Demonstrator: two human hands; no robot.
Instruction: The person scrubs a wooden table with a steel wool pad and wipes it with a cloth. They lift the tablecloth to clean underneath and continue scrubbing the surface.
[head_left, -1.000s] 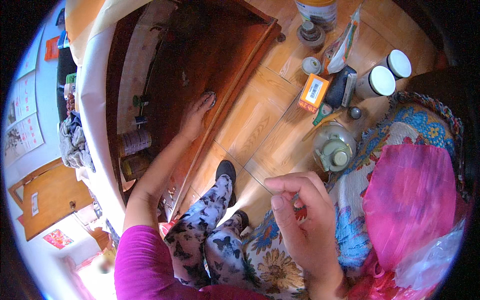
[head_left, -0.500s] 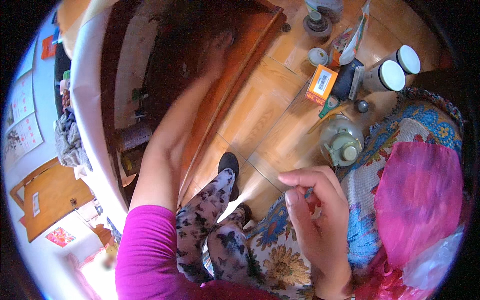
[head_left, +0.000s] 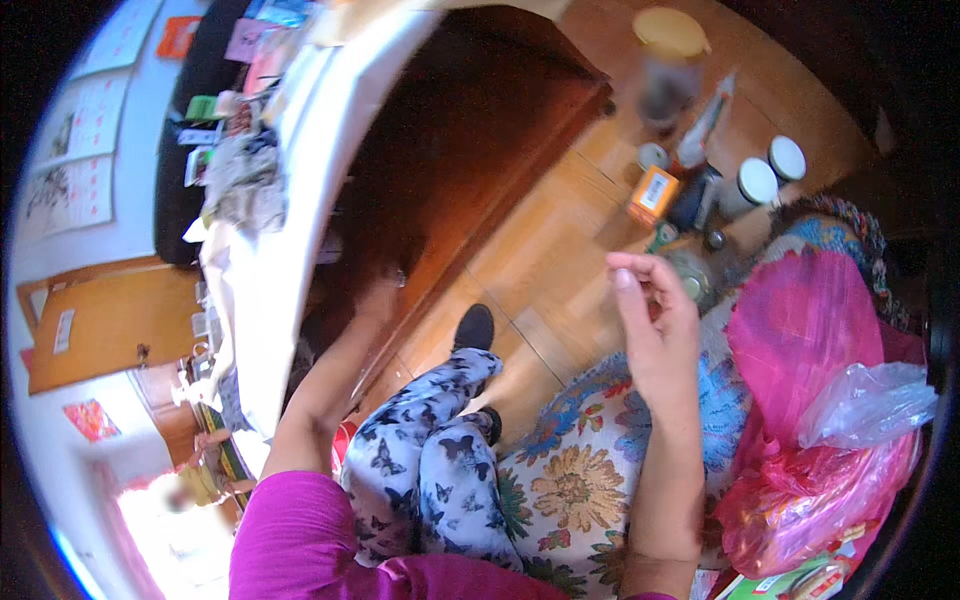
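My left hand point(head_left: 372, 305) reaches into the dark wooden shelf space point(head_left: 480, 150) under a white-covered table. It is smeared by motion near the shelf's front board, and its fingers cannot be made out. A small bright spot shows by the fingertips; what it is I cannot tell. Raised over the patterned cover, my right hand point(head_left: 658, 315) has loosely bent fingers, the thumb apart from the index finger, nothing visible between them. Behind it, partly hidden, stands a clear glass bottle point(head_left: 692, 272). An orange box point(head_left: 652, 195) with a white label lies beyond.
On the tiled floor point(head_left: 530, 260) stand two white-lidded jars point(head_left: 757, 182), a yellow-lidded jar point(head_left: 668, 85) and a black object point(head_left: 697, 195). Pink bags point(head_left: 810, 320) and a clear bag point(head_left: 870, 405) lie at right on the floral cover point(head_left: 580, 490). My legs point(head_left: 390, 470) are between.
My left hand has drawn back toward me from deep along the shelf. My right hand has risen slightly, its fingers still bent. The view has shifted, showing more of the bags.
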